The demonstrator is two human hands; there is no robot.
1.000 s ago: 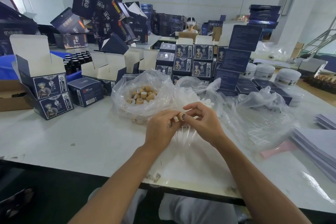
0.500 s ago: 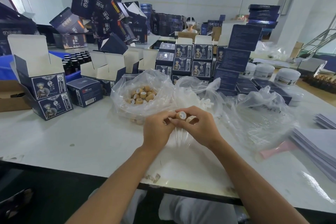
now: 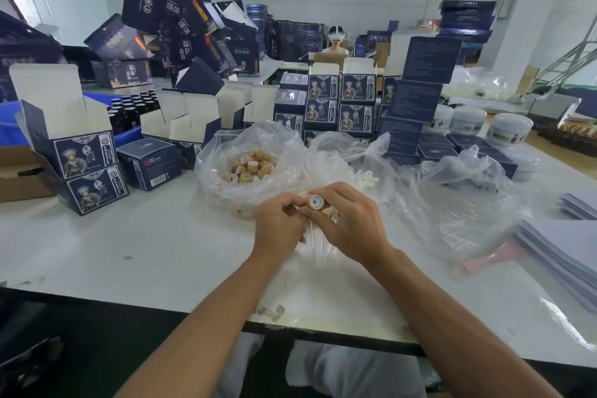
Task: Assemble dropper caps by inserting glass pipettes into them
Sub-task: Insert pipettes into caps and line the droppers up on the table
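Seating a pipette in a dropper cap. Good practice, as a judgement: keep the glass in line with the cap's central hole and press gently, since a tilted tube may jam or crack. Left hand [image 3: 280,223], curled nearly closed, fingertips pinched at the cap's left side; whether they grip a pipette cannot be told (clear glass, blurred). Dropper cap [image 3: 316,202], tan with a white centre, open end toward the camera, above the near middle of the white table [image 3: 129,249]. Right hand [image 3: 350,223], fingers clamped round the cap; the two hands touch. Farther off, a clear bag of loose caps [image 3: 250,166].
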